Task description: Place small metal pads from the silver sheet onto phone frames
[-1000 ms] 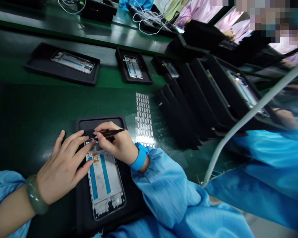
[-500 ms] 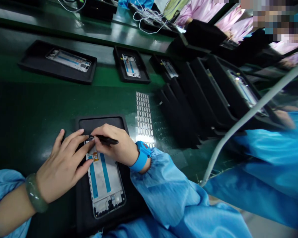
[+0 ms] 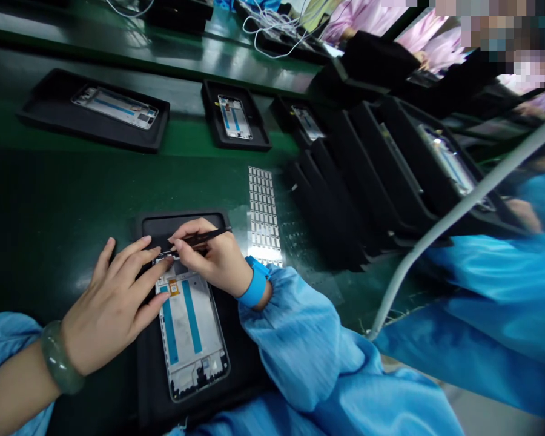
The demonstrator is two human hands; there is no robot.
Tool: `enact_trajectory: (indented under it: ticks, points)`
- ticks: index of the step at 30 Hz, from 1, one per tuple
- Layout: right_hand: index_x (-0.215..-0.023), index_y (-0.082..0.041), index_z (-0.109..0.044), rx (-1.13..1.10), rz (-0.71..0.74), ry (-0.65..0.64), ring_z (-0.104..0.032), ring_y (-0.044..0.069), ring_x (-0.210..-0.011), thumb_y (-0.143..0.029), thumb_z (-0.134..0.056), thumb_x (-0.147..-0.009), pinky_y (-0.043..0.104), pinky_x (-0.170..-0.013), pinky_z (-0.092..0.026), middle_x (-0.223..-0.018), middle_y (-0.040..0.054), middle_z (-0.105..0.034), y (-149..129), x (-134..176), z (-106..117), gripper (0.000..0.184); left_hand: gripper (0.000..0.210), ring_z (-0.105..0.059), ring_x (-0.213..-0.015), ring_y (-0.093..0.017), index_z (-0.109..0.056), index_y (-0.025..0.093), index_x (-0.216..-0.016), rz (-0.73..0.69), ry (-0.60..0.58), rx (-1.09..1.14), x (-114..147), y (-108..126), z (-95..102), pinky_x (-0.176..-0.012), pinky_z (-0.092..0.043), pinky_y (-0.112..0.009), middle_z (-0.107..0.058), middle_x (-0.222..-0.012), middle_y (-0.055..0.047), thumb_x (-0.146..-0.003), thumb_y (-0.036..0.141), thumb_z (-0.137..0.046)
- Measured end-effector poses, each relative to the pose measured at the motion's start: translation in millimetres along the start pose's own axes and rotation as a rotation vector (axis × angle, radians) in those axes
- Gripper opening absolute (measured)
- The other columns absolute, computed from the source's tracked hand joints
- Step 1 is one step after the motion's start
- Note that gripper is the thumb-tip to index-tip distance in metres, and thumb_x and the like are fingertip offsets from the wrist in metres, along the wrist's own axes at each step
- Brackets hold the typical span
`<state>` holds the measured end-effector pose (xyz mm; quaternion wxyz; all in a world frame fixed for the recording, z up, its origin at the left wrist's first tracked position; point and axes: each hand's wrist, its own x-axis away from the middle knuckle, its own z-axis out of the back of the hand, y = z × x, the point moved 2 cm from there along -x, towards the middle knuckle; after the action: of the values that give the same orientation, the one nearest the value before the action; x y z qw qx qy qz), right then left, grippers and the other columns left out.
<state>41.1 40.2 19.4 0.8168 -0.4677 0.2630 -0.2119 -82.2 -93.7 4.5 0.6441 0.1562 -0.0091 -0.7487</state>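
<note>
A silver phone mid-frame [image 3: 195, 327] with two blue adhesive strips and an orange flex connector lies face up in a black foam tray [image 3: 149, 387]. My left hand [image 3: 111, 297] is spread over the phone's upper left edge, thumb and fingertips touching the frame. Pinched in my right hand [image 3: 213, 260] are black tweezers [image 3: 204, 236], their tip at the top edge of the phone beside my left fingertips. The fingertips partly hide the spot under the tip.
Beyond the tray lies a sheet of small silver stickers [image 3: 263, 212]. Further back, black trays [image 3: 40, 115] hold more phone frames. To the right stand several tilted black trays [image 3: 358, 175], a grey cable [image 3: 418, 248] and a co-worker's blue sleeve [image 3: 495, 290].
My right hand has turned slightly, so the tweezers now slant up to the right instead of down. My left hand stays nearly in place on the phone frame.
</note>
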Motion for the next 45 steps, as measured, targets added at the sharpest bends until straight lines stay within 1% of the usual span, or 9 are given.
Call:
enact_trajectory:
  ticks: [6,11,17,30,32,37,39,42,45]
  points:
    - [-0.091,-0.016,-0.059,0.040,0.055,0.005,-0.064,0.009,-0.076,-0.018,-0.055,-0.084,0.019,-0.070,-0.052,-0.086,0.0011,-0.066,-0.4,-1.0,-0.5,0.008,0.039,-0.035,-0.131,-0.028,-0.046,0.019,-0.127,-0.002,0.002,0.003,0.3,-1.0,0.2,-0.106,-0.028,-0.061,-0.051,-0.126,-0.011,-0.092,0.034,-0.041]
    - [-0.091,-0.016,-0.059,-0.011,0.015,0.007,-0.064,0.008,-0.071,-0.020,-0.054,-0.085,0.018,-0.065,-0.052,-0.082,0.0005,-0.066,0.6,-1.1,-0.4,0.008,0.039,-0.035,-0.131,-0.029,-0.047,0.019,-0.126,0.007,-0.002,0.003,0.9,-1.0,0.4,-0.106,-0.028,-0.061,-0.052,-0.125,-0.011,-0.092,0.035,-0.041]
    - [-0.091,-0.016,-0.059,-0.012,0.027,0.009,-0.065,0.008,-0.071,-0.020,-0.055,-0.085,0.017,-0.066,-0.053,-0.081,0.0000,-0.066,1.0,-1.5,-0.5,0.008,0.039,-0.036,-0.130,-0.029,-0.048,0.019,-0.127,0.007,-0.003,0.002,-0.2,0.1,1.1,-0.106,-0.027,-0.060,-0.053,-0.125,-0.012,-0.091,0.034,-0.042]
    - [-0.092,-0.017,-0.059,0.035,0.028,-0.003,-0.064,0.009,-0.073,-0.024,-0.054,-0.086,0.019,-0.066,-0.053,-0.086,0.0008,-0.066,2.6,-1.7,-1.8,0.010,0.039,-0.039,-0.129,-0.030,-0.051,0.018,-0.125,0.021,0.009,0.022,-1.2,1.4,2.7,-0.108,-0.026,-0.059,-0.054,-0.125,-0.012,-0.090,0.033,-0.043]
    - [-0.092,-0.017,-0.059,0.078,0.054,-0.004,-0.064,0.009,-0.076,-0.022,-0.054,-0.086,0.019,-0.069,-0.053,-0.089,0.0010,-0.067,0.6,-1.3,-2.2,0.009,0.040,-0.039,-0.129,-0.031,-0.049,0.019,-0.126,0.019,0.013,0.023,-1.3,1.4,2.7,-0.107,-0.027,-0.059,-0.054,-0.125,-0.012,-0.090,0.034,-0.042]
    - [-0.092,-0.017,-0.059,0.191,0.146,-0.014,-0.064,0.012,-0.087,-0.020,-0.054,-0.085,0.023,-0.081,-0.051,-0.091,0.0026,-0.068,-3.2,-0.5,-3.7,0.009,0.041,-0.038,-0.130,-0.031,-0.048,0.019,-0.127,0.020,0.006,0.020,-0.9,0.5,2.2,-0.107,-0.026,-0.060,-0.054,-0.125,-0.013,-0.089,0.035,-0.044]
    - [-0.091,-0.017,-0.060,0.163,0.119,-0.015,-0.065,0.011,-0.085,-0.021,-0.054,-0.085,0.022,-0.079,-0.052,-0.091,0.0023,-0.068,-1.6,-1.0,-3.9,0.009,0.041,-0.038,-0.130,-0.031,-0.048,0.018,-0.127,0.018,0.006,0.016,-0.8,0.2,2.0,-0.107,-0.026,-0.060,-0.053,-0.125,-0.013,-0.090,0.035,-0.044]
    - [-0.092,-0.017,-0.060,0.071,0.034,-0.011,-0.066,0.010,-0.077,-0.022,-0.055,-0.085,0.020,-0.072,-0.054,-0.089,0.0016,-0.067,3.0,-2.6,-4.8,0.010,0.041,-0.039,-0.129,-0.030,-0.047,0.018,-0.127,0.020,0.011,0.015,-0.9,-0.2,1.6,-0.108,-0.026,-0.059,-0.053,-0.124,-0.012,-0.090,0.035,-0.043]
    - [-0.094,-0.016,-0.060,0.016,-0.009,0.007,-0.066,0.010,-0.075,-0.024,-0.056,-0.083,0.020,-0.070,-0.054,-0.087,0.0017,-0.067,6.0,-4.2,-6.7,0.013,0.041,-0.040,-0.128,-0.030,-0.048,0.018,-0.126,0.018,0.012,0.004,-1.2,-1.1,1.5,-0.108,-0.026,-0.060,-0.054,-0.123,-0.012,-0.090,0.035,-0.043]
